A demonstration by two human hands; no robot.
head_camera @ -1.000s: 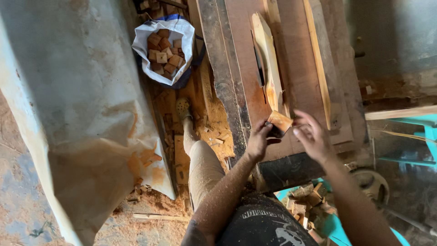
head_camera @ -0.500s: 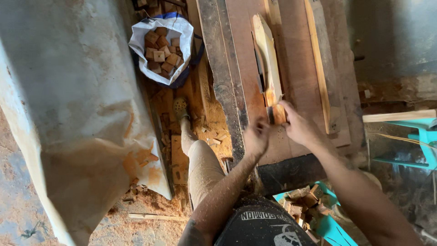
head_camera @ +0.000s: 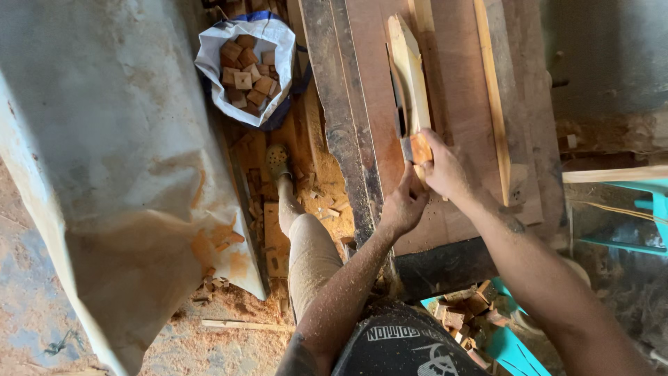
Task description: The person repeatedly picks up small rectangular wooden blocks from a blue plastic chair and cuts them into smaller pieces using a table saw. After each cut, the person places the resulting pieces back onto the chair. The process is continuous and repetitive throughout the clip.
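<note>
both hands grip one small, orange-brown wooden block (head_camera: pixel 420 148): the right hand (head_camera: pixel 445 167) closes over its near end and the left hand (head_camera: pixel 402 207) pinches it from below, holding it on the worn, dusty plank table (head_camera: pixel 376 104) against the near end of a long pale wooden guard (head_camera: pixel 409 76). off to the left a white woven sack (head_camera: pixel 229 49) bulges with squarish cut blocks, and coarse orange sawdust (head_camera: pixel 327 195) lies on the floor beside the person's dusty leg (head_camera: pixel 309 254).

Both hands (head_camera: pixel 424 184) have carried the wood block (head_camera: pixel 420 147) forward to the guard (head_camera: pixel 410 76).
</note>
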